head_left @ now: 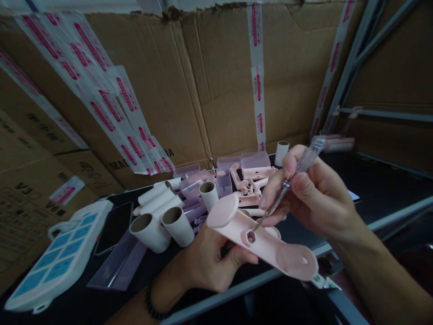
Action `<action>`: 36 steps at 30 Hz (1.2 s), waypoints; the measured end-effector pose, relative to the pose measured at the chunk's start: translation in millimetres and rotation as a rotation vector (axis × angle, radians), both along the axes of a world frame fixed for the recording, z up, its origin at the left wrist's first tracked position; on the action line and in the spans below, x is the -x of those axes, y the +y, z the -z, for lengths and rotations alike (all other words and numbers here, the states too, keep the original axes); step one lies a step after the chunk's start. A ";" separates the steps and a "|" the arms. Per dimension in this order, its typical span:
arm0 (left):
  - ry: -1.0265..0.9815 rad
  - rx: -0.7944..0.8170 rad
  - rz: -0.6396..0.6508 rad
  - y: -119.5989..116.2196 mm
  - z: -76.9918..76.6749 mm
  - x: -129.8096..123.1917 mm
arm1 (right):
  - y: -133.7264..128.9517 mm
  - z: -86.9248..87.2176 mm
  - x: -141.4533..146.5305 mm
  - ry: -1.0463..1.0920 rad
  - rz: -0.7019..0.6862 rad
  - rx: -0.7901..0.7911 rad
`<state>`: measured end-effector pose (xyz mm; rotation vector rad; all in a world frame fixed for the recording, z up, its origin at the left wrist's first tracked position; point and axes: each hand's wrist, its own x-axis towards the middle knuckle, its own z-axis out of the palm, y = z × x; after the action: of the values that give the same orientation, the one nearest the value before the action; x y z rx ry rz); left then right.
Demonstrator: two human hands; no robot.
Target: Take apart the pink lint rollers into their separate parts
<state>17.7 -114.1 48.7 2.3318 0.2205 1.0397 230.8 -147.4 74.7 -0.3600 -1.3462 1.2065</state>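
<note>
My left hand (209,264) is closed around a pale pink plastic roll holder (267,253) with rounded end plates, gripping it from below. In my right hand (318,194) is a screwdriver (306,160) with a clear handle, pinched between thumb and fingers. Its shaft slants down to the left, and the tip is at the round recess (250,237) in the middle of the holder. Whether a screw sits in that recess is too small to tell. Behind my hands lie several loose pink plastic parts (252,187).
White cardboard tubes (150,232) and translucent purple plastic boxes (223,180) crowd the dark table. At left are a power strip (61,257), a dark phone (115,228) and a clear plastic sheet (118,264). A large taped carton (216,90) stands behind; a metal frame (358,58) rises at right.
</note>
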 end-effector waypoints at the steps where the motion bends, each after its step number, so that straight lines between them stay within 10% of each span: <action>1: -0.001 -0.003 0.001 0.6 0.8 0.3 | -0.9 0.8 0.8 0.009 0.008 -0.003; 36: 0.005 -0.059 0.010 -0.3 5.1 3.2 | -16.2 4.3 7.1 0.057 0.202 -0.112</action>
<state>14.5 -114.4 43.6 2.3859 0.1826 1.0486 223.8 -163.6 70.5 -0.3694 -1.2898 0.9628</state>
